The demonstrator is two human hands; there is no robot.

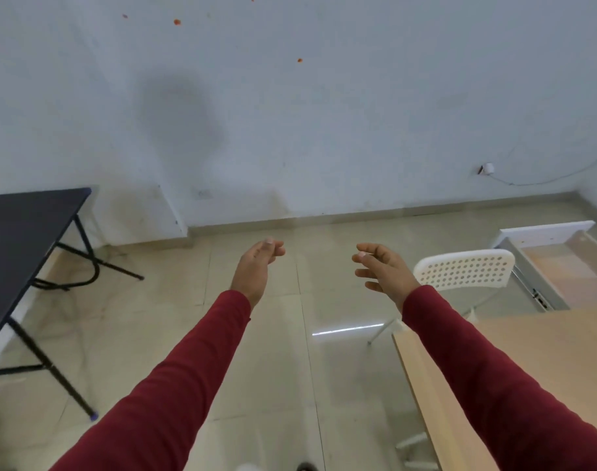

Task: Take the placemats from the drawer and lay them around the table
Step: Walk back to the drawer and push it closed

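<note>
I see my left grip (256, 263) and right grip (382, 270) both spread, holding nothing, above the floor. The open drawer (558, 263) sits right of the right grip; its contents look blurred, perhaps placemats.

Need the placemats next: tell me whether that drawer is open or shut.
Open: the drawer is pulled out behind the white chair, its inside showing.

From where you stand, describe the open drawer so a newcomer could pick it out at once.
Start at the light wooden table at the right edge of the view, then look past the white perforated chair tucked behind it. The drawer stands pulled out near the room's right corner, showing a pale wood bottom. Its white front panel and metal side rail set it apart; no placemats can be seen in it.
</note>
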